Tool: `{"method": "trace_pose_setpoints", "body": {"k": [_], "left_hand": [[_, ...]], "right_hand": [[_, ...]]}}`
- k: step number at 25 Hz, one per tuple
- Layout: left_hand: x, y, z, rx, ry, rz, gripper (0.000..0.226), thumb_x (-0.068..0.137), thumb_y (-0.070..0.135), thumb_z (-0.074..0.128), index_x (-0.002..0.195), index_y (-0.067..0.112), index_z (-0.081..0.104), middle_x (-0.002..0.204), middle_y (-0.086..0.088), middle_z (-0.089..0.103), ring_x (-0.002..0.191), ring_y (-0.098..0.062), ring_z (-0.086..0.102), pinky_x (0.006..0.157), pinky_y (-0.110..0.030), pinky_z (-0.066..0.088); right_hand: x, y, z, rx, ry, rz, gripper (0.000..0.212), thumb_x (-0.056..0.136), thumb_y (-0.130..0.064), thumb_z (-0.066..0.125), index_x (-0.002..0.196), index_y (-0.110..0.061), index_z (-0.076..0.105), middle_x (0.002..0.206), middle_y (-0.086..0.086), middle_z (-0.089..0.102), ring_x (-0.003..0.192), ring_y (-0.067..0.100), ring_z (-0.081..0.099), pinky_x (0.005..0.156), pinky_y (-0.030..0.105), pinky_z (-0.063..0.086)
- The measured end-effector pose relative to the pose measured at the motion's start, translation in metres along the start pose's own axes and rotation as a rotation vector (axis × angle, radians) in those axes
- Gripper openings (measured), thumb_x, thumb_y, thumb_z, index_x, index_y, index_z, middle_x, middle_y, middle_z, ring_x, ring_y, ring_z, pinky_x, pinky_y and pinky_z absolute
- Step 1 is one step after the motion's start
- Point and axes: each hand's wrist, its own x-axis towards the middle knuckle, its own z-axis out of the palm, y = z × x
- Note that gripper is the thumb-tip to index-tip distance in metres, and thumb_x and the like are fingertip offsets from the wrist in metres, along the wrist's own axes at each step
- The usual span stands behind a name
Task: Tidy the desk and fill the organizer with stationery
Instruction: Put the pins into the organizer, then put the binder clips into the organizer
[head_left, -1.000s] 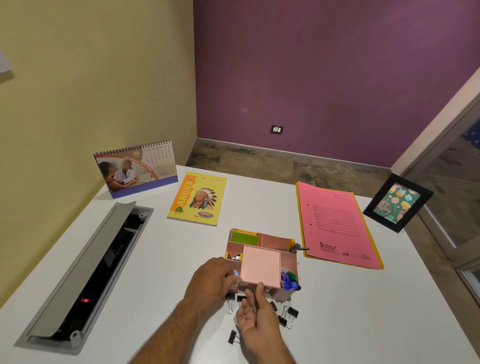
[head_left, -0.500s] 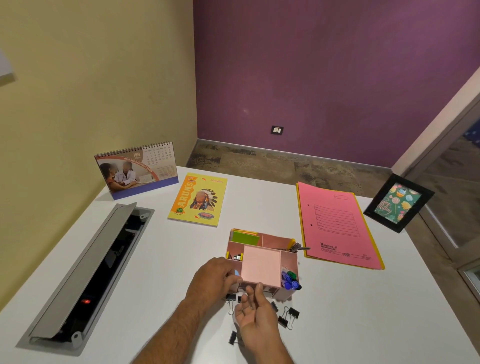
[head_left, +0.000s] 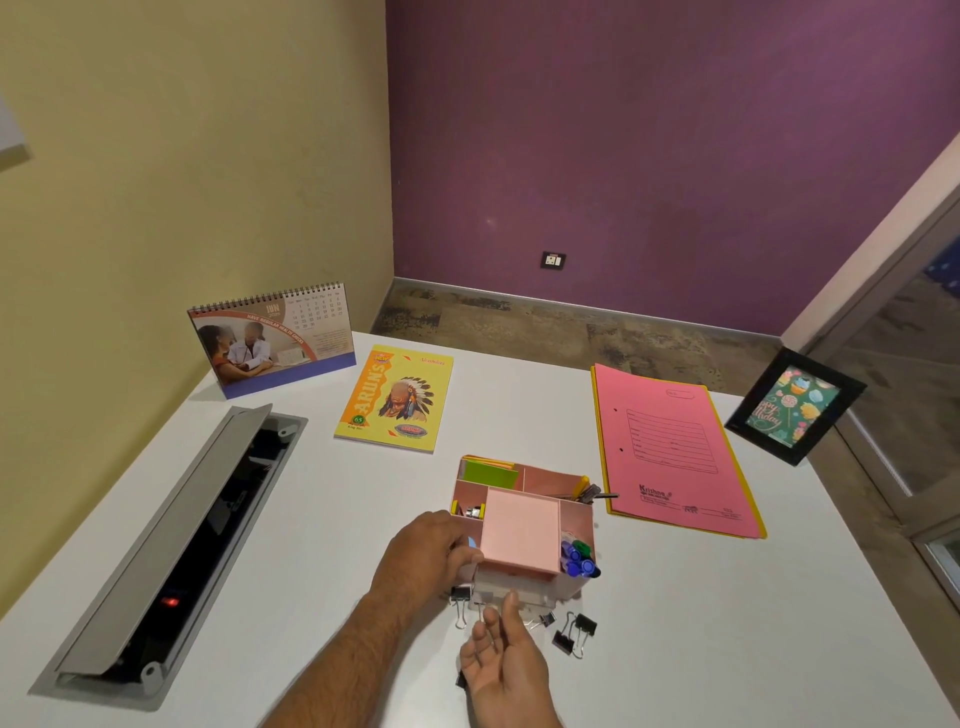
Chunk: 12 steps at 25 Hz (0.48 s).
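The left hand (head_left: 423, 556) grips the pink organizer (head_left: 522, 525); the right hand (head_left: 506, 662) hovers palm-up, fingers relaxed, above binder clips (head_left: 571, 631) on the white table (head_left: 727, 623).

My left grip (head_left: 428, 553) lies palm down, fingers curled at its 3 o'clock side. My right grip (head_left: 506, 662) sits at its 5 o'clock, palm up, fingers relaxed.

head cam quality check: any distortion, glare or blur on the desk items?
Head view: wide-angle bend, with the desk edges splaying and the photo frame leaning outward at the right edge. Lighting soft and even, shadows faint, no hard glare on the organizer. The calendar and notebook print reads sharp. The right hand is slightly soft, and the binder clips are small.
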Motion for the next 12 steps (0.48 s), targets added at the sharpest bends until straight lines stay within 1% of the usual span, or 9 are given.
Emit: {"method": "trace_pose_setpoints", "body": {"k": [2,5,7,9,10,11,12], "left_hand": [[0.000,0.000,0.001,0.003,0.009,-0.007,0.022,0.090,0.042,0.062,0.090,0.021,0.067,0.085,0.013,0.049,0.081,-0.007,0.045,0.059,-0.006,0.025],[0.000,0.000,0.002,0.006,0.016,-0.012,0.023,0.089,0.043,0.062,0.090,0.021,0.067,0.085,0.012,0.050,0.083,-0.008,0.047,0.061,-0.007,0.027],[-0.004,-0.001,0.001,-0.061,0.052,-0.021,0.022,0.087,0.042,0.066,0.096,0.023,0.065,0.088,0.014,0.052,0.084,-0.008,0.050,0.065,-0.013,0.035],[-0.010,-0.006,0.001,-0.155,0.139,-0.041,0.028,0.086,0.043,0.067,0.107,0.028,0.060,0.095,0.018,0.052,0.084,-0.005,0.053,0.071,-0.019,0.044],[-0.013,-0.010,0.002,-0.188,0.191,-0.066,0.030,0.086,0.044,0.067,0.111,0.030,0.057,0.100,0.019,0.052,0.087,-0.004,0.055,0.072,-0.022,0.047],[-0.015,-0.016,0.005,-0.208,0.241,-0.094,0.033,0.087,0.044,0.066,0.115,0.029,0.055,0.104,0.018,0.052,0.090,-0.004,0.055,0.073,-0.023,0.047],[-0.018,-0.023,0.007,-0.207,0.285,-0.120,0.036,0.088,0.044,0.065,0.118,0.027,0.055,0.107,0.016,0.053,0.094,-0.007,0.056,0.076,-0.023,0.047]], "right_hand": [[-0.001,0.003,-0.007,0.000,0.007,0.020,0.065,0.078,-0.037,0.074,0.130,-0.003,0.055,0.078,0.008,0.061,0.051,0.018,0.059,0.048,0.027,0.048],[-0.004,0.005,-0.013,-0.023,0.006,0.025,0.059,0.080,-0.037,0.075,0.127,-0.004,0.059,0.082,0.010,0.062,0.052,0.019,0.060,0.049,0.028,0.050],[-0.009,0.000,-0.017,-0.042,0.009,0.028,0.048,0.081,-0.036,0.075,0.115,-0.005,0.063,0.082,0.011,0.064,0.053,0.020,0.061,0.048,0.028,0.050],[-0.012,-0.012,-0.028,-0.081,0.002,0.018,0.031,0.081,-0.030,0.074,0.099,-0.006,0.064,0.071,0.011,0.063,0.049,0.021,0.057,0.045,0.026,0.047],[-0.014,-0.018,-0.035,-0.110,0.001,-0.004,0.025,0.079,-0.024,0.073,0.092,-0.006,0.062,0.062,0.010,0.059,0.043,0.020,0.052,0.043,0.023,0.042],[-0.018,-0.024,-0.042,-0.162,0.014,-0.071,0.019,0.078,-0.016,0.071,0.089,-0.007,0.060,0.054,0.009,0.055,0.039,0.018,0.046,0.042,0.021,0.037],[-0.018,-0.029,-0.051,-0.253,0.053,-0.211,0.012,0.080,-0.008,0.069,0.088,-0.006,0.060,0.051,0.008,0.054,0.039,0.019,0.045,0.041,0.020,0.034]]}}
